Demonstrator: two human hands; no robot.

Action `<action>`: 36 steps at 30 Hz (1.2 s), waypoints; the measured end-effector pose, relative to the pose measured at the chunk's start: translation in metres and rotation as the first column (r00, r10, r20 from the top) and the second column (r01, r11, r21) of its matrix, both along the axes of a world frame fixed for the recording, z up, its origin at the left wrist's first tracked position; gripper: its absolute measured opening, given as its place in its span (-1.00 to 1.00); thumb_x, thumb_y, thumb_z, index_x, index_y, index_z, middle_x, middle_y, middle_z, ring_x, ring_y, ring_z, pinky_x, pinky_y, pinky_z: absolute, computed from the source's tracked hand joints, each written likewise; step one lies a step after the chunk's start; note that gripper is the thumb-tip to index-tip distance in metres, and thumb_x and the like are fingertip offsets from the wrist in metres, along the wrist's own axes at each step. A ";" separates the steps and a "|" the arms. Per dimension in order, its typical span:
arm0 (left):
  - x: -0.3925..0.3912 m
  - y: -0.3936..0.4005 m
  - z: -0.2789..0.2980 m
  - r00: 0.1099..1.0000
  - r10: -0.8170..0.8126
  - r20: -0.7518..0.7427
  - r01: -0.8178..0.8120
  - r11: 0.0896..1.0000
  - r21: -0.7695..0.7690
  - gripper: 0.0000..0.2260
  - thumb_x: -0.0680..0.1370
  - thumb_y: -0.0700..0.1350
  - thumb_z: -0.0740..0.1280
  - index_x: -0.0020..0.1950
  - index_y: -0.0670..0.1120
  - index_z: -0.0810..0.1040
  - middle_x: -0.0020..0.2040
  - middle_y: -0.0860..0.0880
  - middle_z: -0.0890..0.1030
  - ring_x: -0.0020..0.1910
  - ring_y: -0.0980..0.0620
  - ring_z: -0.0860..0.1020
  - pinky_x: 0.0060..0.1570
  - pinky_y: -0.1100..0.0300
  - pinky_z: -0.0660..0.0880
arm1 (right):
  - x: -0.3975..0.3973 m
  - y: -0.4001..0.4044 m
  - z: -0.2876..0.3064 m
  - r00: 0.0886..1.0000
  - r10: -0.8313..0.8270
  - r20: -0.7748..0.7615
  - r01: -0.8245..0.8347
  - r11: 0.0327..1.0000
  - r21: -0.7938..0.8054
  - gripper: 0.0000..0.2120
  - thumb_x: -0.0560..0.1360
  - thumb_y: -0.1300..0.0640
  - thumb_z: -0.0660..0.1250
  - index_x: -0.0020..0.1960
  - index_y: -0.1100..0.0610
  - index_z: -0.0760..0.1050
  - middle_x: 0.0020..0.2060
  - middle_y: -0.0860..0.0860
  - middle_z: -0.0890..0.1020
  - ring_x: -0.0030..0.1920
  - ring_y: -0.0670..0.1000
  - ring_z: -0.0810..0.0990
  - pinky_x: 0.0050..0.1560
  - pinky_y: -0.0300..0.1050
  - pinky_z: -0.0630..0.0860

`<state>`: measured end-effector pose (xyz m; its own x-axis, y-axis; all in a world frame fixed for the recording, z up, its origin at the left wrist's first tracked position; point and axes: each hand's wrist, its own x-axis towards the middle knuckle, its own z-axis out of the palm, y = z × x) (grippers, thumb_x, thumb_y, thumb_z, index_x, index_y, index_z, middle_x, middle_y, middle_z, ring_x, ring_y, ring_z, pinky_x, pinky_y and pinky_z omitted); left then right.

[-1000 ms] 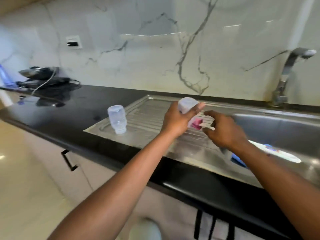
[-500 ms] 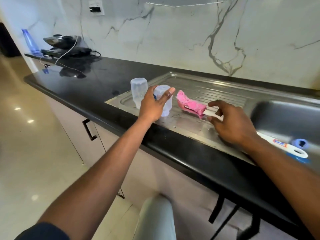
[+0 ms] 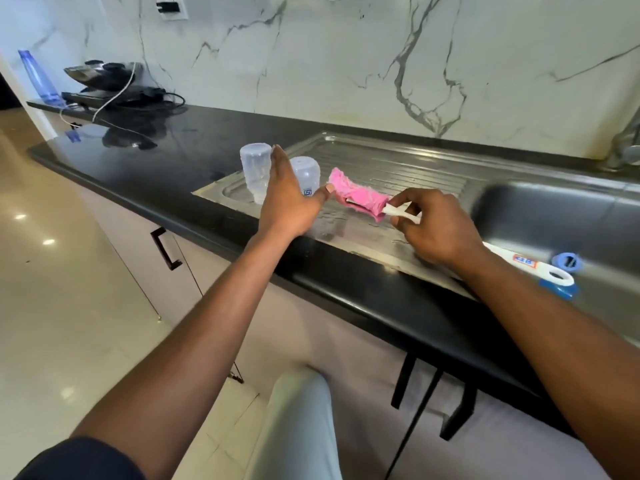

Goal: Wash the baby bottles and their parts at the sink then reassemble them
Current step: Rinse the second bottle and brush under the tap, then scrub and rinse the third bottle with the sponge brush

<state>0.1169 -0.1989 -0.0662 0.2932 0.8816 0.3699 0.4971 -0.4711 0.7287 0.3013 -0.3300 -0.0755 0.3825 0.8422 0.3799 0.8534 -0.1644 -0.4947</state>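
Note:
Two clear baby bottles stand upside down on the steel drainboard (image 3: 398,168): one (image 3: 255,171) at the far left and a second one (image 3: 306,176) beside it. My left hand (image 3: 289,199) hovers between them with straight fingers, holding nothing. My right hand (image 3: 436,226) pinches the white handle of a bottle brush with a pink sponge head (image 3: 356,195), which lies low over the drainboard. The handle's looped end (image 3: 554,273) sticks out behind my wrist.
The sink basin (image 3: 561,220) is to the right, with a blue ring-shaped part (image 3: 567,262) at its near edge and the tap (image 3: 627,143) behind. A black counter (image 3: 194,147) runs left to an appliance with cables (image 3: 110,81) and a blue bottle (image 3: 36,76).
My left hand carried the second bottle left, set it upside down beside the first, and let go. My right hand kept the brush and moved a little left.

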 end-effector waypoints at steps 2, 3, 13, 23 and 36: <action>0.002 -0.007 0.001 0.998 0.033 -0.052 -0.029 0.996 0.083 -0.05 0.54 0.06 0.42 0.61 -0.15 -0.22 0.64 -0.06 -0.13 0.61 -0.03 -0.09 0.49 0.05 0.11 | -0.001 -0.003 0.001 1.000 0.007 -0.002 -0.007 1.000 0.011 -0.82 0.51 0.02 0.43 0.12 -0.10 0.60 -0.12 -0.07 0.60 -0.02 0.06 0.59 0.05 0.03 0.55; 0.004 -0.011 0.002 0.996 0.045 -0.083 -0.033 0.990 0.135 -0.06 0.54 0.06 0.42 0.61 -0.17 -0.22 0.63 -0.09 -0.17 0.60 -0.05 -0.14 0.50 0.07 0.07 | -0.001 -0.004 0.003 1.000 0.007 -0.006 -0.006 1.000 0.018 -0.81 0.51 0.02 0.42 0.12 -0.10 0.60 -0.12 -0.07 0.60 -0.02 0.07 0.60 0.05 0.03 0.55; 0.065 -0.058 0.009 0.938 -0.103 -0.330 0.255 0.850 0.461 -0.41 0.55 -0.04 0.40 0.52 -0.15 0.29 0.61 -0.19 0.08 0.60 -0.18 -0.03 0.56 -0.05 0.00 | 0.046 -0.043 0.026 0.978 -0.177 0.114 0.183 0.982 -0.045 -0.74 0.52 0.07 0.38 0.20 -0.08 0.58 0.13 0.00 0.67 0.16 0.13 0.60 0.06 -0.03 0.51; 0.237 -0.121 0.019 0.575 -0.517 -0.634 0.747 0.648 0.149 -0.64 0.53 0.09 0.39 0.28 -0.01 0.57 0.29 -0.05 0.55 0.32 -0.08 0.48 0.26 0.03 0.44 | 0.213 -0.180 0.029 0.842 -0.523 0.133 0.539 0.825 -0.170 -0.69 0.37 0.04 0.47 0.12 -0.05 0.60 -0.02 0.10 0.69 0.03 0.17 0.65 0.02 -0.03 0.56; 0.369 -0.156 -0.060 -0.217 -0.629 -0.747 0.536 0.562 -0.629 -0.63 0.41 0.04 0.56 0.13 -0.09 0.61 -0.28 0.06 0.54 -0.25 0.02 0.51 -0.29 0.24 0.45 | 0.288 -0.186 -0.034 0.831 -0.550 -0.079 0.510 0.811 -0.285 -0.86 0.34 0.07 0.56 -0.17 0.06 0.64 -0.28 0.03 0.69 -0.21 0.03 0.67 -0.10 -0.09 0.61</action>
<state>0.4858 -0.3552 -0.1260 0.7111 0.1128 -0.6940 0.2342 -0.9687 0.0825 0.5894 -0.5157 -0.1095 0.8315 0.5477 0.0926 0.5163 -0.7004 -0.4928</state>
